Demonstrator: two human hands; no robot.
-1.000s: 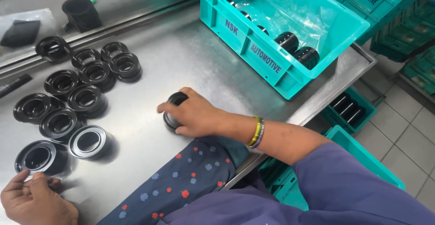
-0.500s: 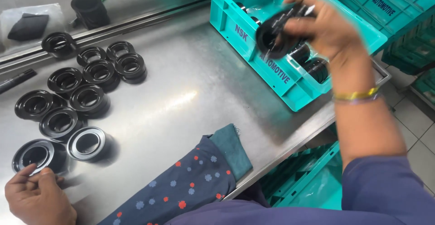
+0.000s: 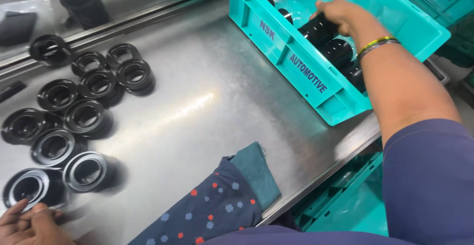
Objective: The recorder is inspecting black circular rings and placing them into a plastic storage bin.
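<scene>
My right hand (image 3: 340,15) reaches into the teal plastic crate (image 3: 306,77) and grips a stack of black ring parts (image 3: 318,29), held on its side above other black stacks (image 3: 338,52) that lie in clear plastic in the crate. My left hand (image 3: 27,225) rests at the near left edge of the steel table (image 3: 197,107), fingertips at a black ring with a metal rim (image 3: 32,188). Several more black rings (image 3: 86,109) lie flat in a cluster on the table's left side.
A dark blue cloth with coloured dots (image 3: 212,205) drapes over the near table edge. A black cylinder (image 3: 84,5) and a flat black piece (image 3: 17,28) sit behind a rail at the back. More teal crates (image 3: 345,205) stand below and to the right.
My right hand lifted a stack of black parts off the table, swung right, and now lowers it into the teal crate. The left hand stayed by the near ring.
</scene>
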